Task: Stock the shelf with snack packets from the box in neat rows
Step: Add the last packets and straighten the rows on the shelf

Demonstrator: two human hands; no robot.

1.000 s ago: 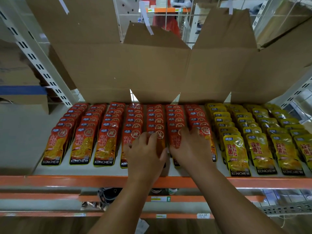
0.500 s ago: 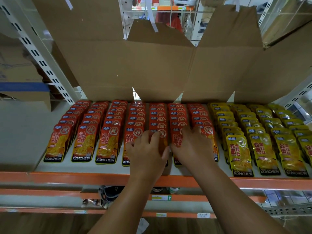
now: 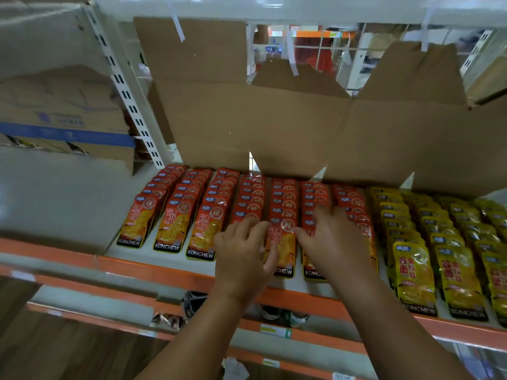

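Left hand (image 3: 242, 253) and right hand (image 3: 329, 242), side by side a second ago, now lie flat and slightly parted on the near middle red snack packets (image 3: 175, 223) on the shelf (image 3: 164, 272), exposing one front packet (image 3: 285, 242), so straightening appears nearly finished.

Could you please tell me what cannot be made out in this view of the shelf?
1. Head view: the front of the fourth row of red packets, hidden under the left hand.
2. Head view: the rows' back ends, hidden behind the cardboard box.
3. Head view: the rightmost yellow packets, cut off by the right edge.
4. Head view: the small print on the wrappers, blurred.
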